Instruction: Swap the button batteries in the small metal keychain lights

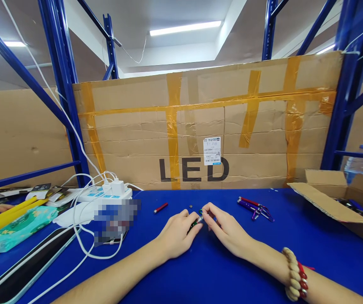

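Observation:
Over the middle of the blue table, my left hand [177, 234] is closed around a small dark green tube [192, 226], like a mini flashlight. Its silvery end [200, 219] points toward my other hand. My right hand [227, 230] has its fingertips pinched together right at that end; what they grip is mostly covered by the fingers. A bit of shiny green [200, 211] shows between the two hands. Just beyond them lies a small round grey disc [190, 206], like a button cell. To the left rests a short red tube [160, 207] with a silver tip.
Purple and red tubes with straps [255, 208] lie on the right. An open cardboard box [355, 211] stands at the right edge. White cables [83, 228] and a power strip [127, 194] crowd the left, near yellow packaging [16, 215]. Cardboard [137, 143] walls the back.

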A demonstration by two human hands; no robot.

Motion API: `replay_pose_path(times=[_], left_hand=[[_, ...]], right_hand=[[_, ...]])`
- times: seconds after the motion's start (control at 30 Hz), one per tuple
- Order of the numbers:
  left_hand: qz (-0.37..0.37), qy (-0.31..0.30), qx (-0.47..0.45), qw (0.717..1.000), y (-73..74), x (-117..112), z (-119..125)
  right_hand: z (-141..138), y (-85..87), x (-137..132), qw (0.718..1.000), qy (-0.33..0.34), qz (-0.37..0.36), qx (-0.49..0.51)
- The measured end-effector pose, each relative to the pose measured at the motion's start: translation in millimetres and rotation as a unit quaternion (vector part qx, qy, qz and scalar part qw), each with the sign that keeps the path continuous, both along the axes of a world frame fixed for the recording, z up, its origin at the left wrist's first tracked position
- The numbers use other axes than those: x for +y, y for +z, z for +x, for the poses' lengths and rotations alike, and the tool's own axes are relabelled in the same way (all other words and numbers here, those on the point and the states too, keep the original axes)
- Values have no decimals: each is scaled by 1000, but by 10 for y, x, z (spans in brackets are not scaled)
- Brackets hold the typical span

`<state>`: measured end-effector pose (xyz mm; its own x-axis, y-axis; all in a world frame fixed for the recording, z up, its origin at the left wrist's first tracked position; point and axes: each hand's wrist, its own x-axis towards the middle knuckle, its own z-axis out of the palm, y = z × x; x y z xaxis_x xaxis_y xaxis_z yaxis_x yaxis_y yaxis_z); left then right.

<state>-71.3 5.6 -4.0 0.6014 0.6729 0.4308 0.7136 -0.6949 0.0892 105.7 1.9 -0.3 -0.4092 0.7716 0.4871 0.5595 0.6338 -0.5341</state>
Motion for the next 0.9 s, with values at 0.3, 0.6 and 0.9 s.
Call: replay_pose_path(times=[0.3,0.6,0.9], left_hand=[[-2,-10,4,1000,8,3,-1],[-33,-77,1,997,13,14,-41],[10,-123,1,992,18,15,-43]], right_hand=[[34,12,106,975,99,-165,111],[187,104,226,964,82,-235,98],[166,118,202,961,68,-242,116]])
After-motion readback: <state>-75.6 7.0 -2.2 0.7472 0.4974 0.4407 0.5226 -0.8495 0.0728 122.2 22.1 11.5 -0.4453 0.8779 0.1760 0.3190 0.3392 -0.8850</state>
